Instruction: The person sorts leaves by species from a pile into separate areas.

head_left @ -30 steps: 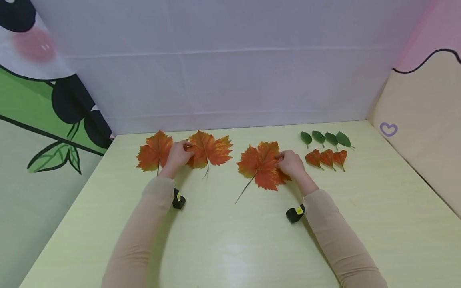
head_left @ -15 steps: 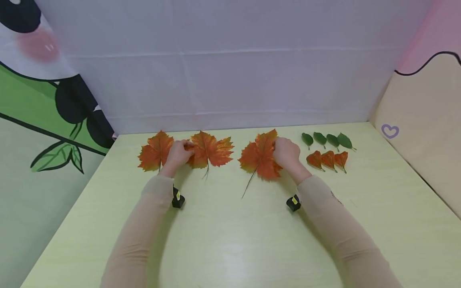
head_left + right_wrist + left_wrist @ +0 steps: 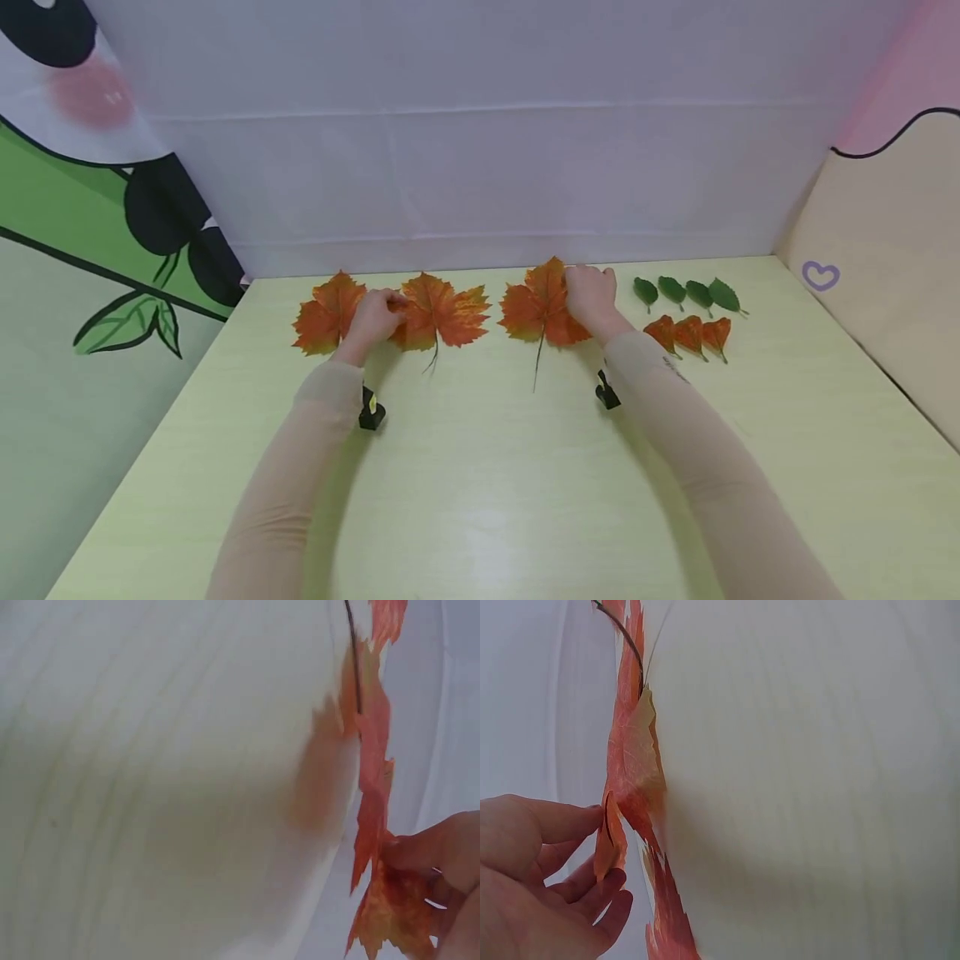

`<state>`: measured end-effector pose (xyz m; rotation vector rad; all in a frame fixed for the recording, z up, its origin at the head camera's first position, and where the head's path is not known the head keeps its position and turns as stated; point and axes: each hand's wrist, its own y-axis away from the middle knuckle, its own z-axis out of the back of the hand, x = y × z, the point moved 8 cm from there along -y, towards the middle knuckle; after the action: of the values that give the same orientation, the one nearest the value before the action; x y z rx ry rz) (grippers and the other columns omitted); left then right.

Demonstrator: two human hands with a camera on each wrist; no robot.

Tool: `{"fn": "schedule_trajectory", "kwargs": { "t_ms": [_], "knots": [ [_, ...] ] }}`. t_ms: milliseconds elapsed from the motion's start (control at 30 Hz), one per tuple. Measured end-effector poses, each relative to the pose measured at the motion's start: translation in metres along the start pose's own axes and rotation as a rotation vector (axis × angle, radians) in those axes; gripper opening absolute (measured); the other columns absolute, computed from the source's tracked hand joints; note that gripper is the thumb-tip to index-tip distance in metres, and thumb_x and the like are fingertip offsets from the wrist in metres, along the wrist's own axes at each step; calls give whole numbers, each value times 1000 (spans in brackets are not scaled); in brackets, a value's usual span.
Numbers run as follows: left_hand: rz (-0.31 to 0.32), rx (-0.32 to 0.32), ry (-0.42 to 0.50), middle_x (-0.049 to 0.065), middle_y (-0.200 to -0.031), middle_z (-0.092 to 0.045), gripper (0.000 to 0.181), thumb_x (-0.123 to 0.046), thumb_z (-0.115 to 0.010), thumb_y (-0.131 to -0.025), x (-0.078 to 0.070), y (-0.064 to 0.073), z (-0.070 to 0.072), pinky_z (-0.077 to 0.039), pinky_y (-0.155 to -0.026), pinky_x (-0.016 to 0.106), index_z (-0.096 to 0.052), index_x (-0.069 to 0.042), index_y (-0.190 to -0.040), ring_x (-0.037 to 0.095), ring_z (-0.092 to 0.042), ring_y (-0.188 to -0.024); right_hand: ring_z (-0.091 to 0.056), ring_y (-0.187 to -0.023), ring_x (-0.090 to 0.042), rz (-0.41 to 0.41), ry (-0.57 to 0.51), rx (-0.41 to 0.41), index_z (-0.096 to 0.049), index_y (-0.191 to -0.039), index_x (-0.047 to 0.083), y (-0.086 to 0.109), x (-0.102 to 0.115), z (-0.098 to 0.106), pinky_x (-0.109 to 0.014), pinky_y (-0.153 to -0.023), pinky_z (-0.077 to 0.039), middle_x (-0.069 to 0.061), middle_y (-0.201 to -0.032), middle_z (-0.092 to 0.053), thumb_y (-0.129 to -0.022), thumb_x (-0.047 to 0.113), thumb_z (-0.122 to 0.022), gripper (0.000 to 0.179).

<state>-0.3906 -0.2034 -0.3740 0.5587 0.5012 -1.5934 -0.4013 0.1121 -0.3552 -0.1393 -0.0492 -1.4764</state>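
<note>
Three large orange maple leaves lie in a row along the back of the table. My left hand pinches the left lobe of the middle maple leaf, between it and the left maple leaf. In the left wrist view a curled lobe sits between thumb and fingers. At the right, my right hand grips the right edge of the third maple leaf, its thin stem pointing toward me. The right wrist view shows thumb and fingers on a crumpled lobe, the leaf raised off the table.
Several small green leaves form a row at the back right. Three small orange leaves lie just in front of them. A pale cloth wall rises behind the table, with printed panels at both sides.
My right hand has carried the right maple leaf toward the back edge, turning its stem from slanted to nearly straight. The left hand keeps its hold on the middle leaf.
</note>
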Motion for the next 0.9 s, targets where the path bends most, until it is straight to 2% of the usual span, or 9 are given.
{"fn": "schedule_trajectory", "kwargs": {
  "t_ms": [67, 167, 267, 367, 500, 633, 767, 900],
  "knots": [
    [-2, 0, -9, 21, -115, -55, 28, -1, -55, -86, -1, 0, -1, -40, -93, 44, -57, 4, -113, 35, -49, -106, -58, -89, -26, -11, -43, 28, -65, -98, 11, -3, -3, -5, -43, -85, -33, -7, -96, -66, -84, -4, -46, 28],
    [0, 1, -12, 21, -114, -55, 29, -2, -55, -86, -3, -1, -2, -39, -93, 44, -56, 4, -115, 34, -49, -104, -56, -102, -27, -24, -104, 62, -62, -114, 14, -6, -7, -11, -48, -93, -31, -5, -110, -64, -83, -5, -45, 41],
    [10, 5, -6, 21, -116, -54, 31, -3, -55, -87, -6, 0, -2, -39, -94, 44, -54, 3, -117, 34, -48, -105, -54, -108, -29, -25, -136, 78, -59, -119, 11, -7, -10, -14, -48, -94, -33, -6, -116, -62, -83, -4, -45, 42],
    [31, 16, 14, 21, -123, -51, 33, -6, -54, -88, -7, 3, -1, -39, -95, 44, -51, 3, -120, 35, -47, -112, -53, -108, -30, -10, -151, 80, -56, -122, 9, -4, -10, -12, -46, -89, -38, -8, -119, -60, -84, -1, -44, 41],
    [51, 21, 36, 21, -126, -49, 35, -11, -51, -89, -10, 8, 4, -44, -85, 41, -49, 2, -122, 32, -51, -101, -57, -101, -30, 13, -196, 54, -55, -123, 7, 4, -11, -1, -43, -82, -42, -10, -117, -60, -88, 7, -46, 36],
    [27, 5, 10, 19, -123, -51, 33, -16, -49, -91, -17, 10, 12, -46, -72, 36, -50, 0, -120, 27, -54, -82, -60, -82, -27, 27, -245, 23, -55, -122, 7, 13, -13, 10, -37, -66, -44, -10, -111, -63, -91, 18, -48, 33],
    [-27, -14, -25, 16, -116, -56, 30, -18, -49, -92, -31, 13, 16, -47, -75, 37, -53, -2, -116, 27, -57, -87, -59, -71, -24, 43, -275, -20, -56, -120, 8, 21, -15, 22, -32, -55, -42, -9, -106, -64, -91, 22, -49, 33],
    [-99, -31, -63, 15, -110, -59, 28, -18, -49, -92, -55, 20, 14, -46, -81, 41, -55, -1, -114, 29, -56, -96, -61, -73, -22, 55, -304, -72, -57, -118, 8, 30, -16, 33, -30, -51, -42, -9, -103, -65, -91, 24, -50, 32]
  ]
}}
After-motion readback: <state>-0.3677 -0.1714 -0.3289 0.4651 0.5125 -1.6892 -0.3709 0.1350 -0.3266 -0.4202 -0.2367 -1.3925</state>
